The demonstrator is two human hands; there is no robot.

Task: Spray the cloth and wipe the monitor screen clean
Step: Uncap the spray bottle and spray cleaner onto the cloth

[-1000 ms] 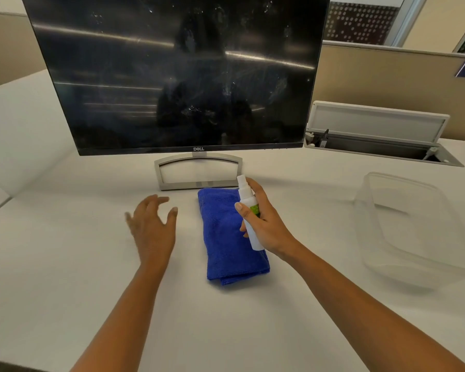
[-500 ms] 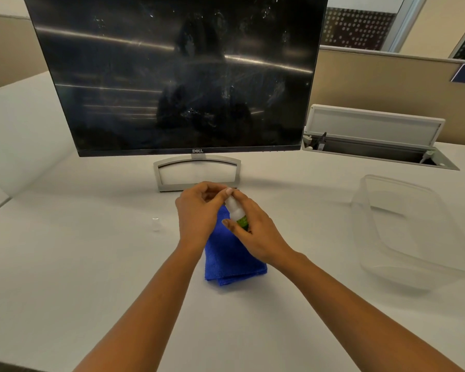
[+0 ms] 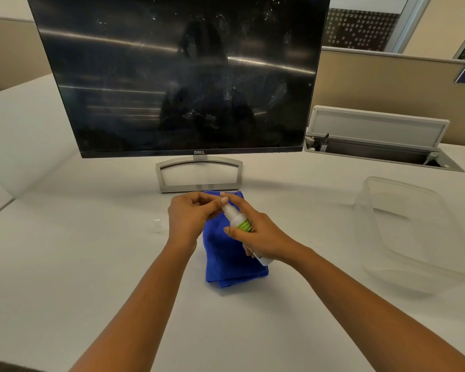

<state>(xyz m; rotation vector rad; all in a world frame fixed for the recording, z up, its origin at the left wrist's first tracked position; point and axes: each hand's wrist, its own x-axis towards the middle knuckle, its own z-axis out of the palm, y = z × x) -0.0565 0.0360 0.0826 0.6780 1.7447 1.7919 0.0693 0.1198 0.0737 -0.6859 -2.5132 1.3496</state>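
A folded blue cloth lies on the white desk in front of the monitor's stand. Above it my right hand grips a small white spray bottle with a green label, tilted with its nozzle toward the monitor. My left hand is at the bottle's top, fingers curled and pinching the nozzle end. The dark monitor screen stands behind, smeared with spots and streaks.
A small clear cap lies on the desk left of my left hand. A clear plastic tub sits at the right. An open cable tray is set into the desk at the back right.
My left hand moved from the desk at the left over to the bottle's top. The clear cap now lies on the desk where that hand was. The bottle tilted more.
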